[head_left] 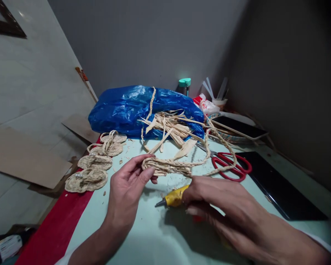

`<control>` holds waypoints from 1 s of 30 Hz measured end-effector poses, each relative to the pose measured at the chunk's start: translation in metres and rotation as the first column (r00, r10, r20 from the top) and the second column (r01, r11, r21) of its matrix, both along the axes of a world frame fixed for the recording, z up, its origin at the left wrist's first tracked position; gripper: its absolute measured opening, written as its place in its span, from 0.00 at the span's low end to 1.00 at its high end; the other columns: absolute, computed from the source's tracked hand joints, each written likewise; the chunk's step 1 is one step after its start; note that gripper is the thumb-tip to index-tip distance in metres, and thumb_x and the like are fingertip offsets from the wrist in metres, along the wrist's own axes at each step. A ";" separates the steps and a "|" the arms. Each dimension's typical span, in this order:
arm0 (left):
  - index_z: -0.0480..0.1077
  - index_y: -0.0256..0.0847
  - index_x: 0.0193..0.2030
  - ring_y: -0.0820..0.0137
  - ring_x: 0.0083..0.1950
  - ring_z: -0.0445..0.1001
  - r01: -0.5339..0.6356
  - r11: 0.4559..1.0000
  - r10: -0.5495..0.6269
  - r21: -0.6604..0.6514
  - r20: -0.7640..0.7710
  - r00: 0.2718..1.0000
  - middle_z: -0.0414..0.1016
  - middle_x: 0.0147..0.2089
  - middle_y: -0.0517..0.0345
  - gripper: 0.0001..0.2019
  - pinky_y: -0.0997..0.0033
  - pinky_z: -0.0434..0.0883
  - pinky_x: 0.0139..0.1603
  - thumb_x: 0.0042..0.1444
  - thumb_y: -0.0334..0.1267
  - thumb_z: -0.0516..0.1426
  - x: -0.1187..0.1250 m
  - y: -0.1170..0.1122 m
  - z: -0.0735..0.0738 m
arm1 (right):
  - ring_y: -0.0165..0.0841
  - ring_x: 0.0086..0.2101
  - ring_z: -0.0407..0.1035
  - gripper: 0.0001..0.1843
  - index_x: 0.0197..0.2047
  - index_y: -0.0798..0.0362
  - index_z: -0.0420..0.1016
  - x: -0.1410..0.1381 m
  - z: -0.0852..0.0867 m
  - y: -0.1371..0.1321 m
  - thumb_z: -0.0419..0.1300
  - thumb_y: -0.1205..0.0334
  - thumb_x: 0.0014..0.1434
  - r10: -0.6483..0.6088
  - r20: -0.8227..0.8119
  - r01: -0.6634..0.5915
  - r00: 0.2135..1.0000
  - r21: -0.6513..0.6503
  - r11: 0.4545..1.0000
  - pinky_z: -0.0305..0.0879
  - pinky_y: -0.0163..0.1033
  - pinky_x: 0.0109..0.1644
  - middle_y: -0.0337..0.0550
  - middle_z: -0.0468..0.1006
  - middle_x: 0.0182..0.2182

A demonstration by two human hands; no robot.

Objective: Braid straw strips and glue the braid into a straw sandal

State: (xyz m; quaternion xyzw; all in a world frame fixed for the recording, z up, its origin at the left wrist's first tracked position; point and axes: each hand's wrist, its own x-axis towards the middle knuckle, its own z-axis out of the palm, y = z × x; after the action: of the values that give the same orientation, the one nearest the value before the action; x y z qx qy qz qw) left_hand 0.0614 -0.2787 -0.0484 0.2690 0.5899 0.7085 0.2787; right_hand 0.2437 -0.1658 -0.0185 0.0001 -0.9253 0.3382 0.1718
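My left hand (134,176) pinches the left end of a folded, coiled straw braid (168,167) between thumb and fingers. The braid's loose length loops off to the right, over red-handled scissors (231,166) on the table. Just below the coil is a yellow glue gun (176,197) with a dark nozzle pointing left, apart from the braid. My right hand (220,206) is wrapped round its body, which hides most of it. Several finished-looking coiled braid pieces (86,180) lie in a row at the left table edge.
Behind the hands, dry straw strips (173,127) spill from a blue plastic bag (121,106). At right lie a black flat panel (281,187) and a dark-screened phone (239,127) on a basket. Cardboard (30,156) stands beyond the left edge. Straw scraps dot the pale green tabletop (132,235).
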 end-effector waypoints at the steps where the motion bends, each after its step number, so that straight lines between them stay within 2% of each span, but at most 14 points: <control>1: 0.76 0.42 0.45 0.77 0.30 0.74 -0.007 1.000 0.006 0.006 0.025 1.000 0.77 0.33 0.62 0.13 0.82 0.71 0.32 0.52 0.38 0.66 -0.001 0.001 0.000 | 0.27 0.31 0.66 0.05 0.41 0.52 0.67 0.001 0.000 0.002 0.51 0.68 0.68 -0.004 -0.033 0.005 0.999 0.011 1.000 0.62 0.30 0.37 0.37 0.73 0.31; 6: 0.74 0.36 0.42 0.78 0.29 0.73 -0.079 0.997 0.075 0.024 0.157 0.985 0.75 0.30 0.63 0.16 0.81 0.72 0.34 0.46 0.35 0.68 -0.009 0.007 0.002 | 0.28 0.30 0.68 0.07 0.41 0.50 0.65 0.008 0.001 0.010 0.50 0.71 0.67 -0.008 -0.240 0.031 0.971 0.091 0.995 0.64 0.32 0.33 0.38 0.74 0.30; 9: 0.73 0.35 0.40 0.77 0.29 0.73 -0.131 0.991 0.123 0.026 0.209 0.970 0.75 0.29 0.63 0.17 0.79 0.73 0.35 0.42 0.34 0.69 -0.015 0.010 0.001 | 0.29 0.28 0.71 0.05 0.38 0.48 0.66 0.016 0.008 0.011 0.53 0.66 0.68 -0.117 -0.358 0.154 0.926 0.077 0.985 0.65 0.33 0.32 0.36 0.75 0.26; 13: 0.74 0.35 0.40 0.76 0.29 0.73 -0.148 0.988 0.137 0.046 0.185 0.973 0.75 0.29 0.63 0.16 0.77 0.73 0.36 0.43 0.35 0.69 -0.020 0.012 -0.002 | 0.27 0.22 0.67 0.08 0.34 0.47 0.68 0.021 0.014 0.016 0.55 0.65 0.67 -0.271 -0.469 0.325 0.841 0.035 0.945 0.63 0.33 0.27 0.34 0.70 0.22; 16: 0.74 0.36 0.40 0.77 0.30 0.73 -0.150 0.987 0.141 0.060 0.124 0.982 0.75 0.30 0.63 0.15 0.78 0.72 0.36 0.45 0.36 0.68 -0.020 0.012 -0.003 | 0.29 0.30 0.71 0.06 0.37 0.48 0.71 0.015 0.009 0.025 0.59 0.70 0.63 -0.262 -0.419 0.313 0.869 0.058 0.948 0.66 0.34 0.34 0.37 0.74 0.29; 19: 0.75 0.37 0.42 0.78 0.30 0.72 -0.146 0.987 0.143 0.063 0.055 0.988 0.75 0.30 0.64 0.15 0.79 0.71 0.36 0.47 0.37 0.67 -0.019 0.011 -0.004 | 0.33 0.41 0.72 0.10 0.43 0.51 0.75 0.008 0.001 0.033 0.58 0.74 0.62 -0.153 -0.330 0.192 0.932 0.089 0.977 0.68 0.36 0.42 0.43 0.76 0.38; 21: 0.76 0.39 0.43 0.78 0.31 0.72 -0.136 0.989 0.135 0.063 0.015 0.991 0.76 0.32 0.64 0.14 0.80 0.71 0.37 0.49 0.38 0.67 -0.018 0.009 -0.005 | 0.34 0.44 0.71 0.13 0.45 0.52 0.75 0.006 -0.003 0.035 0.56 0.76 0.62 -0.078 -0.316 0.115 0.946 0.102 0.988 0.67 0.37 0.44 0.44 0.76 0.39; 23: 0.76 0.40 0.44 0.78 0.31 0.73 -0.121 0.991 0.122 0.058 -0.011 0.992 0.77 0.33 0.64 0.14 0.80 0.71 0.38 0.50 0.38 0.66 -0.017 0.007 -0.006 | 0.34 0.45 0.70 0.14 0.47 0.51 0.75 0.007 -0.005 0.034 0.56 0.76 0.62 -0.040 -0.312 0.078 0.949 0.111 0.991 0.67 0.37 0.46 0.44 0.76 0.40; 25: 0.77 0.42 0.44 0.78 0.32 0.73 -0.118 0.992 0.120 0.051 -0.020 0.993 0.77 0.34 0.64 0.13 0.80 0.71 0.38 0.51 0.38 0.66 -0.016 0.004 -0.007 | 0.33 0.43 0.70 0.13 0.48 0.51 0.74 0.008 -0.006 0.032 0.57 0.74 0.63 -0.062 -0.283 0.101 0.957 0.124 0.987 0.67 0.36 0.45 0.44 0.75 0.40; 28: 0.77 0.43 0.44 0.78 0.32 0.73 -0.121 0.992 0.123 0.044 -0.043 0.992 0.77 0.34 0.64 0.12 0.80 0.71 0.38 0.52 0.39 0.65 -0.015 0.002 -0.007 | 0.30 0.36 0.68 0.11 0.47 0.52 0.70 0.008 -0.007 0.027 0.53 0.74 0.65 -0.124 -0.213 0.158 0.969 0.148 0.976 0.66 0.34 0.38 0.43 0.73 0.36; 30: 0.77 0.43 0.44 0.78 0.32 0.72 -0.121 0.992 0.124 0.044 -0.073 0.990 0.77 0.34 0.64 0.11 0.81 0.71 0.38 0.54 0.39 0.65 -0.014 0.002 -0.006 | 0.31 0.32 0.67 0.10 0.44 0.51 0.68 0.007 -0.008 0.023 0.50 0.73 0.65 -0.103 -0.187 0.135 0.977 0.167 0.977 0.65 0.35 0.34 0.42 0.71 0.31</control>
State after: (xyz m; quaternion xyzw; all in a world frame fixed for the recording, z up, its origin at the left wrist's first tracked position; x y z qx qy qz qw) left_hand 0.0472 -0.2770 -0.0545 0.2644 0.6013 0.7251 0.2068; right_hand 0.2503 -0.1425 -0.0262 -0.0099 -0.9312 0.2413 0.2730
